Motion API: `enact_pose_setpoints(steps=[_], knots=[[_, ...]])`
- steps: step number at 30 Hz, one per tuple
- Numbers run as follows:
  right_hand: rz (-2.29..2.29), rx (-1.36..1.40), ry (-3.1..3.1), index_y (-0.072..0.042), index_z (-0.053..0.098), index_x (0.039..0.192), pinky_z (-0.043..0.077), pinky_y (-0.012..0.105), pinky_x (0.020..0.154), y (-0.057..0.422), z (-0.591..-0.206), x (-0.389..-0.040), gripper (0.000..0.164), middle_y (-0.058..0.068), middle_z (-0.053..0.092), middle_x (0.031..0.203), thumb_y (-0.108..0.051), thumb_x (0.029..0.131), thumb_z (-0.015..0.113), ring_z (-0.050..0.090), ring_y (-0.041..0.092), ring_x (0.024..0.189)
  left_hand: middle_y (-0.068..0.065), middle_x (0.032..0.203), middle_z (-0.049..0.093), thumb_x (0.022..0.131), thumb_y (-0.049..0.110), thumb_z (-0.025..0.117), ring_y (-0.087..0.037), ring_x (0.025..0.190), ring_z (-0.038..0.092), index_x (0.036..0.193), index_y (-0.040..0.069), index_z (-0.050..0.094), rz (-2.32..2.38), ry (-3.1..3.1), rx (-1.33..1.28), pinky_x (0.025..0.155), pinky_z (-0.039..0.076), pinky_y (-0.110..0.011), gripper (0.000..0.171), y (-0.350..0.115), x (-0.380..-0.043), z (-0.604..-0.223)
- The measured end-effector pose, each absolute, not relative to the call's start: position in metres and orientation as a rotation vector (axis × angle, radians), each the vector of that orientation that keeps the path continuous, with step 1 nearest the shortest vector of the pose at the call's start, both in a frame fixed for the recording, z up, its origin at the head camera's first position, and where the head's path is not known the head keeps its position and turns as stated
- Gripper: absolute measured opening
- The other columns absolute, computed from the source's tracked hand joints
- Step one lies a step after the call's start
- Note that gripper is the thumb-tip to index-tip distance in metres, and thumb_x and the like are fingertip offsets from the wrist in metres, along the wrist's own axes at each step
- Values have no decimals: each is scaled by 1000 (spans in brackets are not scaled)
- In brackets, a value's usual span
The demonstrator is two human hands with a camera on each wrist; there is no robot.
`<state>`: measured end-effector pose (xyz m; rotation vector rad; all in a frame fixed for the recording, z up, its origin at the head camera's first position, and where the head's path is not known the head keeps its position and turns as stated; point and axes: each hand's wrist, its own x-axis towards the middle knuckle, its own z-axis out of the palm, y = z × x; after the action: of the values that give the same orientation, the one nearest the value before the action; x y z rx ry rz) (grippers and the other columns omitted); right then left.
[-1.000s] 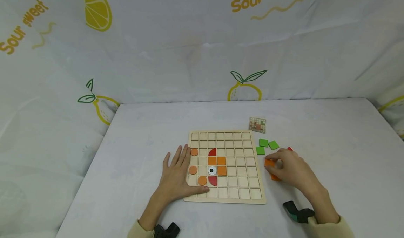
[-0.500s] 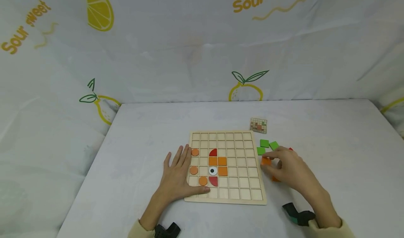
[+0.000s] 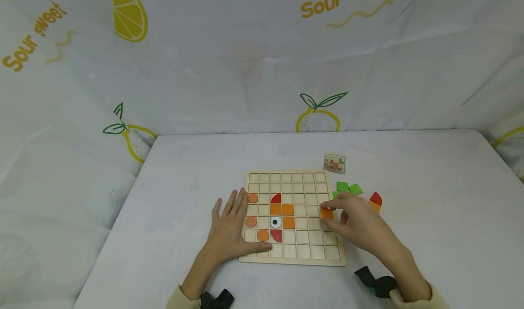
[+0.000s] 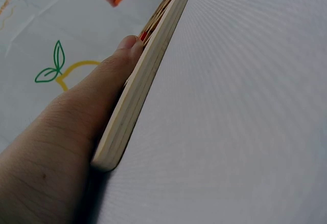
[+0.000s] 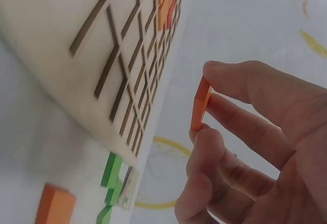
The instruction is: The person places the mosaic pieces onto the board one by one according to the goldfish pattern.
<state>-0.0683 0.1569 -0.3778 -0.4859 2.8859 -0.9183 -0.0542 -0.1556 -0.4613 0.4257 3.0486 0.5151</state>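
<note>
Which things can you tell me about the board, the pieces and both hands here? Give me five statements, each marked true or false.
1. The right hand pinches an orange square tile. True.
2. The left hand holds a green square tile. False: the left hand lies along the left edge of the pale wooden grid board.
3. The white round eye piece sits directly left of an orange square. True.
4. The green square tiles are set in the board's cells. False: the green square tiles lie off the board, to its right.
5. The small printed pattern card is under the left hand. False: the small printed pattern card lies by the board's far right corner.
</note>
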Motion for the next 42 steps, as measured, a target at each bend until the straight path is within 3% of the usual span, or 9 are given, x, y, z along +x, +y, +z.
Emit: enact_pose_setpoints(steps=[11, 18, 42], knots=[[-964, -552, 2851, -10, 81, 109, 42, 19, 51, 134, -375, -64, 28, 1, 69, 97, -17, 82, 85, 45, 3, 59, -6, 174, 12, 63, 88, 67, -28, 163, 11, 164, 6, 17, 492, 3051, 421, 125, 7, -64, 139, -155, -55, -462], [-929, -537, 2844, -12, 81, 107, 41, 19, 52, 118, -375, -61, 27, -4, 66, 88, -18, 81, 86, 45, 7, 61, -6, 174, 12, 63, 87, 67, -29, 163, 11, 164, 6, 17, 491, 3045, 412, 125, 6, -64, 139, -155, -55, -460], [-887, -643, 2835, -12, 82, 105, 35, 18, 51, 92, -390, -52, 27, -9, 61, 82, -18, 79, 87, 39, 2, 61, -7, 174, 12, 64, 94, 60, -29, 163, 11, 164, 6, 17, 491, 3048, 426, 125, 6, -65, 139, -155, -55, -462]])
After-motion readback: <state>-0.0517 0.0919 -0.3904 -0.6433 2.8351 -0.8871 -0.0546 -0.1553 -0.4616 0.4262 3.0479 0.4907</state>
